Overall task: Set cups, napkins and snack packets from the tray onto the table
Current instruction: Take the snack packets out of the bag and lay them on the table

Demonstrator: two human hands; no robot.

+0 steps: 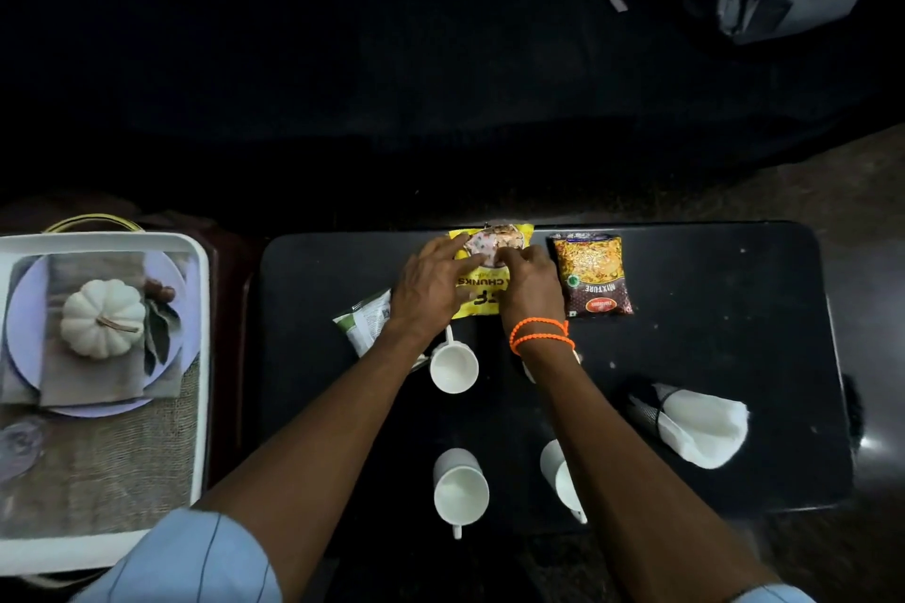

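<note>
Cups [453, 366] crowd near both forearms; possibly green packet [365, 324] beneath left.

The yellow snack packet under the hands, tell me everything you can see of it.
The yellow snack packet is a glossy plastic pouch, lying flat at the far edge of the black table. It carries a food picture and dark lettering reading CHUNKS. The left hand and right hand both rest on it, covering its middle. The brown mixture packet lies beside it, apart.
</note>
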